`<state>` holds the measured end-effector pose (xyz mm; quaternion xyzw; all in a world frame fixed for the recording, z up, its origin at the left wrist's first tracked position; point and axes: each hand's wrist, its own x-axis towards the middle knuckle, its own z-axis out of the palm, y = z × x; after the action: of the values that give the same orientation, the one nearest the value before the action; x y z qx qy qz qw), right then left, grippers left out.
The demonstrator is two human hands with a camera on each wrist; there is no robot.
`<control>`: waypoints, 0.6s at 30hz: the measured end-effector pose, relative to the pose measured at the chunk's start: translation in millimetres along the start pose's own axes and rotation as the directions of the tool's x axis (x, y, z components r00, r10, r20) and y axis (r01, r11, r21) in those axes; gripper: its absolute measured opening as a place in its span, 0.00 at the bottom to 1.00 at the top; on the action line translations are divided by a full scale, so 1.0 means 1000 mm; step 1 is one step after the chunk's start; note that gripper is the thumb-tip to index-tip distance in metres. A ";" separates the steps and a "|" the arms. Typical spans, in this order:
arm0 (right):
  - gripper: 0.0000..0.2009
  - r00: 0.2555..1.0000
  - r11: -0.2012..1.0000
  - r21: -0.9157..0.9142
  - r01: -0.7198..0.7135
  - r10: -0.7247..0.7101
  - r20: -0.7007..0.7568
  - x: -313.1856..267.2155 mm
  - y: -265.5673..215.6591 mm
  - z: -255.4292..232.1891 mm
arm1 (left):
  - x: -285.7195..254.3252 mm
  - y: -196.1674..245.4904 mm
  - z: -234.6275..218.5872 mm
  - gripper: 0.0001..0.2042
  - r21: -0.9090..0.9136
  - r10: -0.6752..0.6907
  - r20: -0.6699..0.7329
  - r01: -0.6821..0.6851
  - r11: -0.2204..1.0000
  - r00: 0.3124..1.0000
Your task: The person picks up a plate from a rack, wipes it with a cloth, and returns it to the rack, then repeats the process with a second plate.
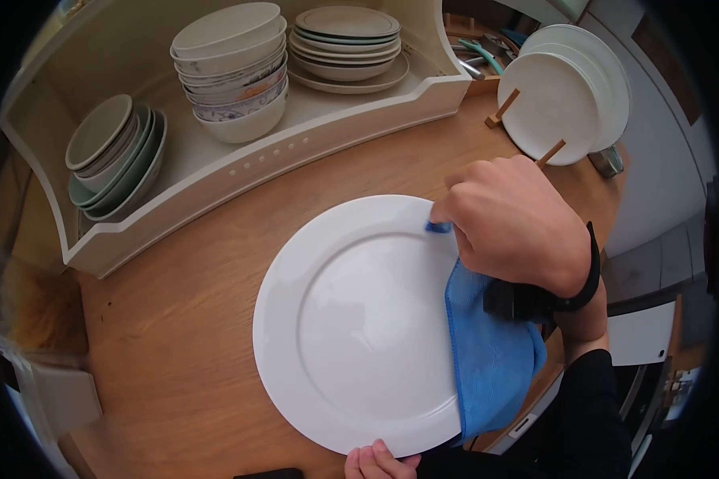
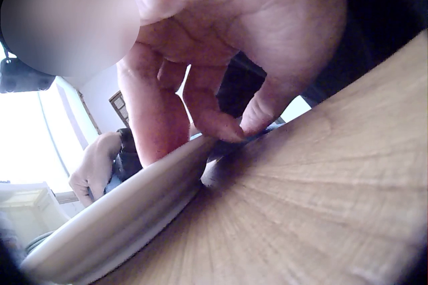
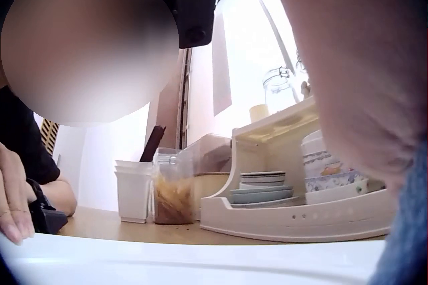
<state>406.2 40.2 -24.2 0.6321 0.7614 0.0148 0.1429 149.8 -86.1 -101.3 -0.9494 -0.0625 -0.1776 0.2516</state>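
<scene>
A large white plate (image 1: 367, 319) is on the wooden table, its near edge lifted in the left wrist view. My left hand (image 1: 379, 461) pinches this near rim, with fingers over the top and the thumb low at the edge, as the left wrist view shows. At the plate's far right rim, my right hand (image 1: 515, 215) grips a blue cloth (image 1: 491, 351) with curled fingers. A small corner of cloth pokes out by the fingertips on the rim; the rest hangs down over the plate's right side. The palm side of the right hand is hidden.
A cream shelf unit (image 1: 256, 180) along the back holds stacked bowls (image 1: 236, 76), plates (image 1: 347, 48) and tilted green and white dishes (image 1: 120, 160). More white plates (image 1: 547, 108) stand in a wooden rack at the far right. White containers (image 3: 134, 191) stand beside a clear jar (image 3: 174, 195).
</scene>
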 end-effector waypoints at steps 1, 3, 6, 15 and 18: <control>0.13 1.000 1.000 -0.001 -0.002 0.002 -0.003 0.002 0.003 0.005 | 0.000 0.001 -0.001 0.18 -0.008 -0.015 0.006 0.015 1.000 1.000; 0.16 0.940 0.970 0.133 0.202 -0.154 -0.306 0.008 0.008 0.020 | 0.000 -0.001 -0.002 0.18 -0.010 -0.013 0.007 0.013 1.000 1.000; 0.20 0.919 0.938 0.168 0.303 -0.241 -0.311 0.014 0.006 0.042 | -0.001 -0.001 0.000 0.18 -0.012 -0.010 -0.001 0.010 1.000 1.000; 0.24 0.929 0.890 0.324 0.321 -0.229 -0.292 0.002 0.021 0.042 | -0.001 0.001 0.003 0.19 -0.068 -0.032 0.014 0.032 0.997 0.999; 0.25 0.928 0.875 0.332 0.352 -0.282 -0.243 0.005 0.023 0.048 | -0.002 0.004 0.004 0.18 -0.077 -0.044 0.015 0.045 0.996 0.999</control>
<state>438.8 41.8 -66.2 0.5094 0.8540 -0.0933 -0.0502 150.4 -87.8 -107.4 -0.9579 -0.0784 -0.1790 0.2103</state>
